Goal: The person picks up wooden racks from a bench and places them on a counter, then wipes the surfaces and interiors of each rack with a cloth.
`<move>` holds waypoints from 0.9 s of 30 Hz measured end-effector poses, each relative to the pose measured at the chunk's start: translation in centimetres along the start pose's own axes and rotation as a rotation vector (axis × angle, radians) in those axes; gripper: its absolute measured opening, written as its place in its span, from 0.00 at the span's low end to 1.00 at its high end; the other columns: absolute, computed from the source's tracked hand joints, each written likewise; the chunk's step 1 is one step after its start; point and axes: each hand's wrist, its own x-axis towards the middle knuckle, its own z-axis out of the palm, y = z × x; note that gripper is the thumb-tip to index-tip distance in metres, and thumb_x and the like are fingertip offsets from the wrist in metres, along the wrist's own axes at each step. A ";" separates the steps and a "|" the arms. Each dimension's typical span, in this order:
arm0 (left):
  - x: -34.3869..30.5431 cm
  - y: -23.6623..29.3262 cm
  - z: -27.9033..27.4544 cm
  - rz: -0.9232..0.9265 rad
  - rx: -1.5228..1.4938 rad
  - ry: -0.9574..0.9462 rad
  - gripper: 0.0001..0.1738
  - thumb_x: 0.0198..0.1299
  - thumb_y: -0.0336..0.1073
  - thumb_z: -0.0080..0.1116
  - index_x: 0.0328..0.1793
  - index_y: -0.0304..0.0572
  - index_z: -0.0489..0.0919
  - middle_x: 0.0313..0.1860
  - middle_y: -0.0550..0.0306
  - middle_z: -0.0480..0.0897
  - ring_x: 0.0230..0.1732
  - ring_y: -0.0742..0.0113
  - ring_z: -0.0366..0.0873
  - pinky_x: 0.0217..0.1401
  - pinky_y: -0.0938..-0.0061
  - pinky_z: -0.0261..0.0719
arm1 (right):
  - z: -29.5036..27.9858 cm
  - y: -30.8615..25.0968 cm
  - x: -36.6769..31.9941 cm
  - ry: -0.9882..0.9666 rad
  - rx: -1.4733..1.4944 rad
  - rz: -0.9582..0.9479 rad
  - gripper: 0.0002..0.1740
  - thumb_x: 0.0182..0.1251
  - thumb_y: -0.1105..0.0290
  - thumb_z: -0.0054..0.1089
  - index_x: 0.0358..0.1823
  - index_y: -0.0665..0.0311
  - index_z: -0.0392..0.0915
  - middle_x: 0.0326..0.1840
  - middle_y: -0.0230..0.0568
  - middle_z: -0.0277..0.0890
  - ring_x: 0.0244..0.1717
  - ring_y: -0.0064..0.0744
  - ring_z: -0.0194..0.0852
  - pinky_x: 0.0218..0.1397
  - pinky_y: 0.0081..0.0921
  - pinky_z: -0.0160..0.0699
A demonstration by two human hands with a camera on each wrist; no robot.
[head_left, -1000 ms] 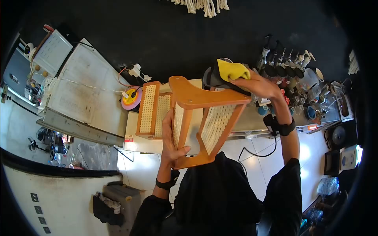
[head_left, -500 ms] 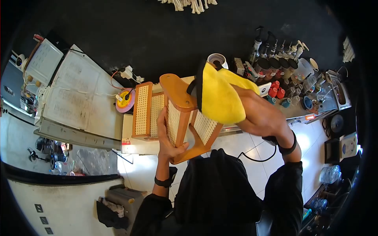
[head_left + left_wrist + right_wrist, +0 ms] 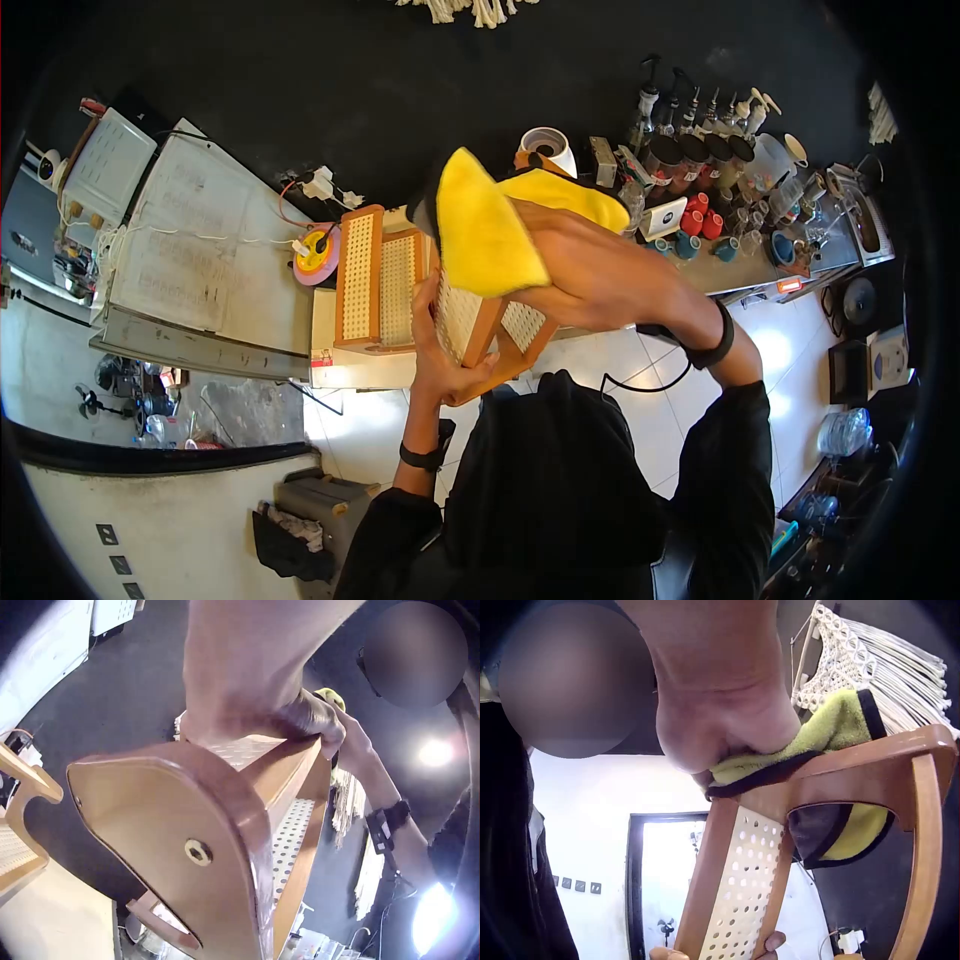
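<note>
A wooden rack with woven cane panels [image 3: 478, 335] is held up in front of the body, its upper end board mostly hidden in the head view. My left hand [image 3: 440, 368] grips its side frame from the left, thumb and fingers on either side of a cane panel [image 3: 751, 874]. My right hand [image 3: 590, 262] grips a yellow cloth with a dark edge [image 3: 482, 225] and presses it on the upper end board [image 3: 877, 769]. Part of the cloth hangs below that board in the right wrist view. The other end board [image 3: 150, 817], with a round screw hole, fills the left wrist view.
A second wooden cane-panelled rack [image 3: 360, 285] stands left on the counter. Behind it lies a pink and yellow cord reel [image 3: 318, 255]. A white round appliance [image 3: 548, 150], jars [image 3: 665, 155], red cups [image 3: 712, 222] and glasses line the counter rightward.
My right hand has moved left with the yellow cloth along the upper board, from its right end to its left end. My left hand still grips the rack, which has tilted slightly.
</note>
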 end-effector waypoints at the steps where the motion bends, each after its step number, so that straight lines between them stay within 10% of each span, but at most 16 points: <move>1: 0.1 0.0 0.0 0.002 -0.001 -0.004 0.63 0.26 0.44 0.72 0.71 0.32 0.51 0.61 0.41 0.61 0.64 0.49 0.60 0.67 0.59 0.59 | 0.0 0.3 0.7 0.003 -0.001 0.002 0.20 0.67 0.63 0.48 0.55 0.70 0.70 0.53 0.58 0.70 0.57 0.57 0.68 0.62 0.42 0.67; 7: -0.4 0.2 -0.3 0.064 -0.006 0.053 0.61 0.24 0.43 0.71 0.70 0.33 0.53 0.58 0.42 0.63 0.61 0.49 0.62 0.65 0.58 0.62 | -1.3 3.0 2.9 -0.360 0.085 0.493 0.25 0.71 0.55 0.43 0.47 0.75 0.73 0.49 0.57 0.72 0.46 0.54 0.74 0.50 0.40 0.73; 11: -0.1 1.0 -1.0 0.055 0.000 0.020 0.61 0.23 0.43 0.71 0.70 0.33 0.54 0.59 0.42 0.62 0.62 0.49 0.61 0.64 0.59 0.62 | -1.3 8.7 1.3 0.069 -0.407 0.306 0.27 0.71 0.50 0.41 0.50 0.69 0.74 0.49 0.60 0.72 0.47 0.51 0.74 0.48 0.40 0.74; 14: -0.3 1.1 -1.1 0.068 0.041 -0.020 0.61 0.23 0.43 0.71 0.70 0.33 0.54 0.61 0.41 0.62 0.62 0.49 0.61 0.65 0.59 0.62 | -4.1 8.2 1.2 0.164 -0.041 0.469 0.23 0.71 0.54 0.44 0.48 0.70 0.74 0.39 0.56 0.78 0.42 0.53 0.76 0.43 0.37 0.72; 18: -0.2 1.2 -1.3 0.065 -0.014 0.019 0.62 0.22 0.43 0.70 0.71 0.35 0.53 0.60 0.42 0.62 0.62 0.50 0.62 0.65 0.59 0.61 | -4.4 9.6 0.7 0.440 0.056 0.354 0.22 0.72 0.56 0.45 0.46 0.72 0.72 0.24 0.44 0.71 0.27 0.26 0.63 0.35 0.28 0.67; 21: 0.1 1.2 -1.6 0.075 -0.041 0.051 0.63 0.22 0.44 0.70 0.71 0.36 0.53 0.59 0.42 0.62 0.62 0.50 0.62 0.66 0.59 0.60 | -4.4 10.1 0.2 0.374 0.026 0.494 0.21 0.72 0.57 0.46 0.47 0.71 0.72 0.27 0.39 0.73 0.29 0.24 0.65 0.36 0.26 0.68; 25: 0.0 1.3 -2.5 0.039 -0.110 0.035 0.63 0.23 0.47 0.69 0.71 0.36 0.53 0.60 0.42 0.62 0.61 0.49 0.62 0.66 0.58 0.59 | -7.8 10.3 -1.2 0.795 0.443 0.618 0.23 0.72 0.54 0.47 0.54 0.67 0.72 0.40 0.33 0.75 0.43 0.19 0.70 0.48 0.17 0.68; 27: 0.1 1.6 -2.2 0.066 -0.081 0.047 0.62 0.24 0.48 0.69 0.71 0.36 0.53 0.60 0.42 0.62 0.61 0.49 0.62 0.65 0.58 0.59 | -8.2 10.4 -1.3 0.656 0.169 0.815 0.28 0.70 0.48 0.47 0.55 0.67 0.72 0.44 0.35 0.75 0.43 0.22 0.70 0.50 0.22 0.69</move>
